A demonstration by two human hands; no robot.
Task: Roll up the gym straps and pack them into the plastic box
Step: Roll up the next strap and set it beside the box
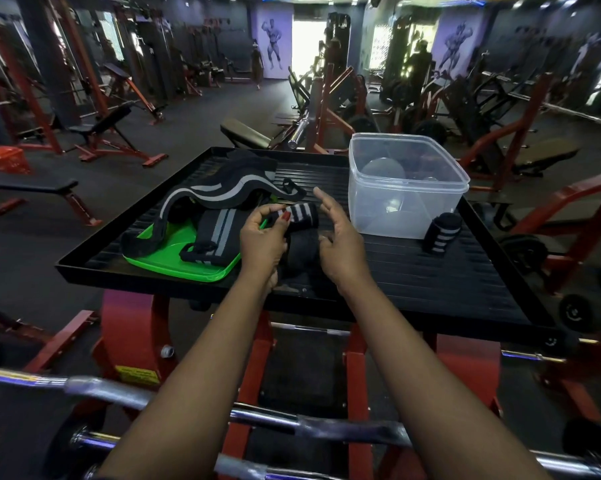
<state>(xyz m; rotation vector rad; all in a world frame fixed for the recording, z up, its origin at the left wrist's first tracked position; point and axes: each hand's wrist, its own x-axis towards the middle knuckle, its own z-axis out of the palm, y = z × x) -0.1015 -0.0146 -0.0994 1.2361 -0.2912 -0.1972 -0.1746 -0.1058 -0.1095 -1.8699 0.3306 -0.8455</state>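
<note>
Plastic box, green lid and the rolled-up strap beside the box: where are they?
plastic box (389, 216), head view, front wall.
green lid (169, 242), head view, bare top.
rolled-up strap (443, 233), head view, striped side.

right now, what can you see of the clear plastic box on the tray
The clear plastic box is rectangular with rounded corners and a thickened rim. It stands upright and lidless at the far right of the black ribbed tray. Round shapes show through its walls; its contents are unclear. A rolled black strap with grey stripes sits by its near right corner. The right hand is near its left wall, not touching.
</note>
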